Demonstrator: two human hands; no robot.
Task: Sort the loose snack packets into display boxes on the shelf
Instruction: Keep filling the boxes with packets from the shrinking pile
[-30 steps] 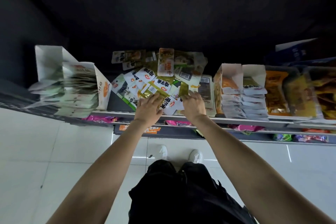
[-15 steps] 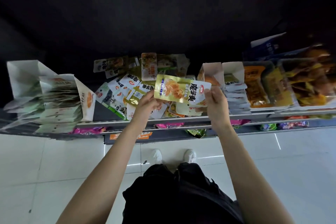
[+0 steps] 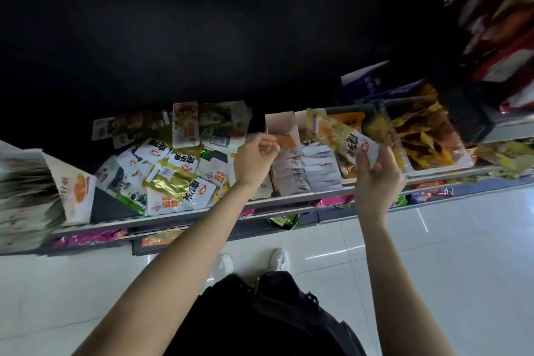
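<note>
Overhead, right hand (image 3: 375, 179) pinches gold-white packet (image 3: 344, 139).

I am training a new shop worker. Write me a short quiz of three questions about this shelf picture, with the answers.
1. True or false: the left hand holds a packet.
2. Which hand holds the gold and white packet? A) left B) right C) both
3. Fill in: the loose pile of packets lies to the ______ of the white display box with the upright rows.

Key
1. False; its fingers are curled but hold nothing.
2. B; the right hand pinches its lower end.
3. left
</note>
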